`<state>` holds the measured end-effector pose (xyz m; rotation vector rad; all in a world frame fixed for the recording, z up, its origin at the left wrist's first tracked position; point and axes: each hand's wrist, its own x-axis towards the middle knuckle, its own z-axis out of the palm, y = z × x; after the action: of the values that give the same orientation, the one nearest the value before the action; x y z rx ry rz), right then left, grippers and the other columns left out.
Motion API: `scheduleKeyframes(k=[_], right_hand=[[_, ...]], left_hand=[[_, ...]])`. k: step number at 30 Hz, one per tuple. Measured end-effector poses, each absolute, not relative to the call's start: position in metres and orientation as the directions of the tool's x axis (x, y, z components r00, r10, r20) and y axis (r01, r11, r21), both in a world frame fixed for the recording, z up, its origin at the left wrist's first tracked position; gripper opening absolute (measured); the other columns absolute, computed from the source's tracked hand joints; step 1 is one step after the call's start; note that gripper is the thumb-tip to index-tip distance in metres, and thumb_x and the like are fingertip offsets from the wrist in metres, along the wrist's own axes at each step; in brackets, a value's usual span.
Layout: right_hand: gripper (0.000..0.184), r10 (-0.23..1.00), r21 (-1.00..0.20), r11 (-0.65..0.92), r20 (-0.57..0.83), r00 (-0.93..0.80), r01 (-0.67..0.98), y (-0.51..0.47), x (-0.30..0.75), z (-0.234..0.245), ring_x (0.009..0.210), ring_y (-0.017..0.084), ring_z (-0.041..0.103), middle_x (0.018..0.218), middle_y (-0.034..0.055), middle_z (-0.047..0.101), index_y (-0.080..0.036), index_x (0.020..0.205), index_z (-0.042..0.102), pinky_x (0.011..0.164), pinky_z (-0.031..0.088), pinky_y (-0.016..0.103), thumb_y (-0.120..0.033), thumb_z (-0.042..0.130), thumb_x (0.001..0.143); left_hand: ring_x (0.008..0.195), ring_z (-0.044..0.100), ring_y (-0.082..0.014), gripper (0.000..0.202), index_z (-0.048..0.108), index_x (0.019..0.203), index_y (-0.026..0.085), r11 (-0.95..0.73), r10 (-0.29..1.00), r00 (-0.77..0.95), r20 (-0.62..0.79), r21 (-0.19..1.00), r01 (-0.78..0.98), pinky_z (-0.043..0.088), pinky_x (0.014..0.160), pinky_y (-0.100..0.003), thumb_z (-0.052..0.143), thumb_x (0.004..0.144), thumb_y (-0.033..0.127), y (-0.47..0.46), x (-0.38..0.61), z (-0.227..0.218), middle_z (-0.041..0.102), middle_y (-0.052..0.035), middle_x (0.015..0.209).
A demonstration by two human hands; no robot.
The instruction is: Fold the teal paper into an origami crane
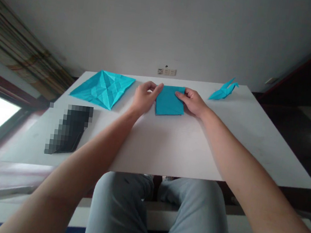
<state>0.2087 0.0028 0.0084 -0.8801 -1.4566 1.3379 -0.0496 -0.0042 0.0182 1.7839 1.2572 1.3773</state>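
A blue sheet of origami paper (169, 102), folded into a small square, is held between both hands over the white table. My left hand (146, 96) pinches its upper left corner, thumb on top. On the opposite side, my right hand (193, 101) grips the upper right edge, its thumb lying on the paper's face and the other fingers partly hidden behind. An unfolded blue sheet with many creases (104, 89) lies to the left of my left hand. Beyond my right hand rests a folded blue paper crane (224, 90).
On the table's left side lies a dark flat object (71, 131), blurred by pixelation. The white table (165, 147) ends just in front of my knees. A wall with power sockets (166, 72) stands behind it, and a curtain (20, 41) hangs at the left.
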Motion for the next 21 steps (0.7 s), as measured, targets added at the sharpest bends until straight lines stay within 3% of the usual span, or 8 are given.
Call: scheduleKeyframes(k=[4,6,10,16,19,21], right_hand=[[0.074,0.946,-0.98,0.157,0.184,-0.268,-0.118,0.002,0.21,0.009,0.113,0.031,0.085,0.108,0.0026,0.094,-0.032,0.112,0.088,0.113,0.072,0.051,-0.09,0.113,0.073],[0.075,0.948,-0.978,0.164,0.192,-0.255,-0.128,0.002,0.21,0.01,0.114,0.032,0.085,0.108,0.0032,0.094,-0.032,0.112,0.087,0.113,0.073,0.051,-0.09,0.112,0.073],[0.075,0.949,-0.977,0.187,0.208,-0.239,-0.105,0.002,0.21,0.011,0.107,0.029,0.082,0.102,0.0031,0.091,-0.03,0.105,0.085,0.104,0.073,0.048,-0.091,0.112,0.072],[0.071,0.916,-0.976,0.214,0.211,-0.342,-0.03,-0.001,0.208,0.014,0.109,0.028,0.081,0.101,0.0045,0.09,-0.026,0.103,0.087,0.111,0.067,0.048,-0.087,0.112,0.074],[0.073,0.922,-0.969,0.244,0.222,-0.318,0.031,0.002,0.211,0.013,0.09,0.023,0.071,0.087,0.0008,0.08,-0.026,0.096,0.084,0.092,0.062,0.041,-0.092,0.108,0.076],[0.075,0.931,-0.965,0.252,0.222,-0.29,0.07,0.004,0.213,0.012,0.076,0.018,0.057,0.076,-0.0029,0.069,-0.027,0.092,0.08,0.076,0.05,0.035,-0.096,0.105,0.078]], left_hand=[[0.087,0.073,-0.0224,0.068,0.08,0.104,0.022,-0.417,0.906,0.207,0.37,0.866,0.276,0.054,0.077,-0.034,0.08,0.106,0.09,-0.008,-0.044,0.012,0.086,-0.0078,0.103],[0.089,0.072,-0.0232,0.067,0.082,0.107,0.022,-0.414,0.904,0.233,0.357,0.866,0.28,0.054,0.078,-0.035,0.078,0.107,0.089,-0.01,-0.043,0.012,0.086,-0.0082,0.105],[0.075,0.053,-0.0184,0.063,0.059,0.08,0.025,-0.427,0.903,0.145,0.405,0.803,0.416,0.038,0.068,-0.034,0.083,0.112,0.074,-0.009,-0.046,0.016,0.06,-0.0004,0.077],[0.064,0.042,-0.0168,0.061,0.046,0.08,0.028,-0.413,0.902,0.063,0.428,0.809,0.417,0.028,0.061,-0.035,0.077,0.122,0.058,-0.007,-0.047,0.021,0.045,0.0035,0.069],[0.063,0.037,-0.0155,0.06,0.046,0.079,0.027,-0.419,0.898,0.053,0.437,0.811,0.408,0.026,0.061,-0.035,0.078,0.123,0.053,-0.006,-0.046,0.022,0.042,0.0046,0.067],[0.063,0.037,-0.0151,0.058,0.045,0.079,0.027,-0.422,0.898,0.06,0.435,0.816,0.396,0.025,0.061,-0.034,0.076,0.124,0.048,-0.006,-0.045,0.022,0.042,0.0047,0.067]])
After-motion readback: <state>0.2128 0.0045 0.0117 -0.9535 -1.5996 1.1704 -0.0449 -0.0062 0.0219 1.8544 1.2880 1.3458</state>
